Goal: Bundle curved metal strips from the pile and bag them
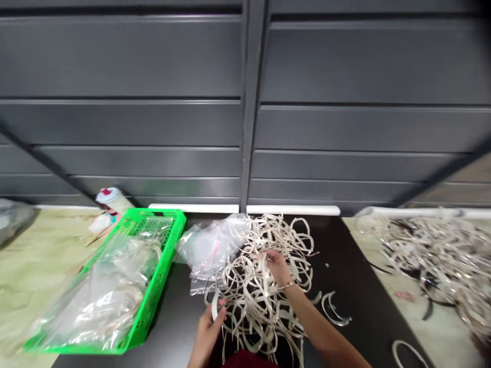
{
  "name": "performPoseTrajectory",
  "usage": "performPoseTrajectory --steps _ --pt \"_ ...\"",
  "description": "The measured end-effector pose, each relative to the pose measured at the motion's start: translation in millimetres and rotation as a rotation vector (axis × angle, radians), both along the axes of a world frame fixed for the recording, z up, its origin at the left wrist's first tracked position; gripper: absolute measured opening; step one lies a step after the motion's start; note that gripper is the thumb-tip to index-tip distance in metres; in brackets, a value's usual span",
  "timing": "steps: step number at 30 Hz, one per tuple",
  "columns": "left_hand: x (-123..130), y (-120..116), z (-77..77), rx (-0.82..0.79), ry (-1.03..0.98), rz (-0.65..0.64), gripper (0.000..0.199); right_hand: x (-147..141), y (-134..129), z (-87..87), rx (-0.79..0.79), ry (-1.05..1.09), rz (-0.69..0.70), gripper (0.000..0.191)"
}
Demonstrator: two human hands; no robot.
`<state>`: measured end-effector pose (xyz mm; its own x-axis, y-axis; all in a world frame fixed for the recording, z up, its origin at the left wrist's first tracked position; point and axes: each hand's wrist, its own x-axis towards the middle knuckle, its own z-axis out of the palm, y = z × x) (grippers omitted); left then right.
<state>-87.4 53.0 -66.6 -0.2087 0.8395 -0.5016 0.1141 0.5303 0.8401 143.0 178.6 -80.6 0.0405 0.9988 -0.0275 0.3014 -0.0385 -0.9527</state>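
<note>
A large tangled pile of cream and white curved bands [249, 291], which look like headbands, lies in front of me on the dark table. My left hand [210, 323] is at the pile's near left edge, its fingers closed around a white headband [215, 305]. Farther in, my right hand [276, 263] reaches into the middle of the pile, fingers bent together on the bands there; exactly what they grip is hard to make out. Clear plastic bags [209, 250] lie against the pile's left side.
On the left stands a bright green basket [169, 255] holding filled clear bags [111, 301]. Behind it is a white bottle with a red top [114, 200]. Loose bands [335, 309] lie right of the pile. Another heap of bands [441, 255] is far right. A grey panelled wall [153, 122] rises behind.
</note>
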Motion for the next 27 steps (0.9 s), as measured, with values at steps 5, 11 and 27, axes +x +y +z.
performPoseTrajectory --steps 5,11,27 --pt "17 7 3.7 0.056 -0.12 -0.071 0.076 14 -48 6.1 0.015 -0.102 -0.1 0.009" --pt "50 11 23.3 0.078 -0.106 -0.193 0.059 -20 -122 18.7 0.101 -0.019 0.106 0.016" --pt "61 -8 -11.6 -0.016 -0.188 -0.176 0.06 139 -148 -42.1 -0.144 0.643 -0.784 0.05"
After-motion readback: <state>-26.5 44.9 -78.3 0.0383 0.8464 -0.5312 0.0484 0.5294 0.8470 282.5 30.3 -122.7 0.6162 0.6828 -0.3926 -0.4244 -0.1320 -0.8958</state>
